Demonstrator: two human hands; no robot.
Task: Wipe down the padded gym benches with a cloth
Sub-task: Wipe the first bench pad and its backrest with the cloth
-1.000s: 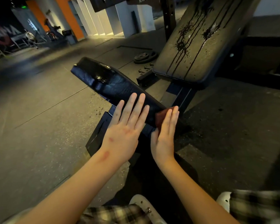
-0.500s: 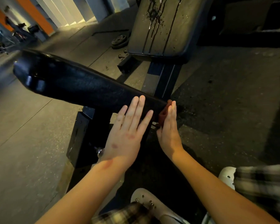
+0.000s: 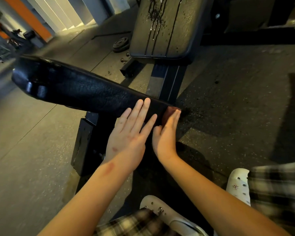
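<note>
Black vinyl seat pad (image 3: 85, 89), and the left hand (image 3: 128, 138) lies flat on its near right end, fingers straight. The right hand (image 3: 165, 137), fingers straight too, presses the red-brown cloth (image 3: 169, 111) against the pad's right tip. Wet streaks run down the far backrest (image 3: 162, 31).

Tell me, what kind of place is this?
Most likely a gym. There is a black padded bench, a tilted back pad streaked with wet drips, and a round weight plate lying on the speckled floor.
</note>
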